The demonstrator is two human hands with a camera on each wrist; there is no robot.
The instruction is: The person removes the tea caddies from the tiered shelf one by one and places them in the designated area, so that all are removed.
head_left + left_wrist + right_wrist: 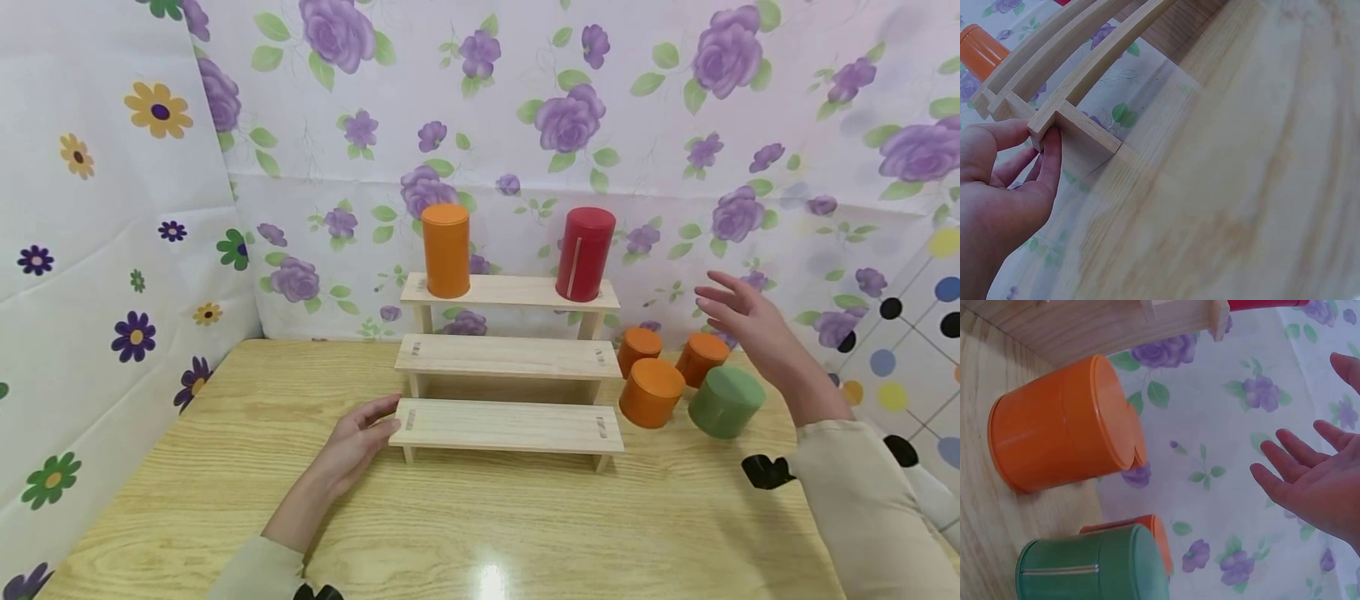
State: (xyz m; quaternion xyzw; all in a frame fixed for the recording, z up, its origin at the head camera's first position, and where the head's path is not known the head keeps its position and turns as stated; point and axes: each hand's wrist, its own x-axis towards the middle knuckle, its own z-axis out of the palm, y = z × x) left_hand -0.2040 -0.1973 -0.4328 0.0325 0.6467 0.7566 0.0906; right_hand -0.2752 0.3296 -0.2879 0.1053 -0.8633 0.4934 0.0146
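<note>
A three-step wooden display shelf [506, 425] stands on the table. At its left end my left hand [358, 442] pinches the lowest step, thumb on top and fingers beneath, as the left wrist view shows at the board's corner [1041, 122]. On the top step stand a tall orange canister [447, 250] at left and a tall red canister [586, 254] at right. My right hand [738, 312] is raised in the air, fingers spread and holding nothing. Below it sit a short green canister [726, 402] and a larger short orange canister [652, 393].
Two small orange canisters [640, 350] [702, 358] stand behind the green and larger orange ones, right beside the shelf. A flowered cloth [510, 150] hangs behind the wood-grain table [450, 525], and another flowered cloth [112, 250] covers the left side.
</note>
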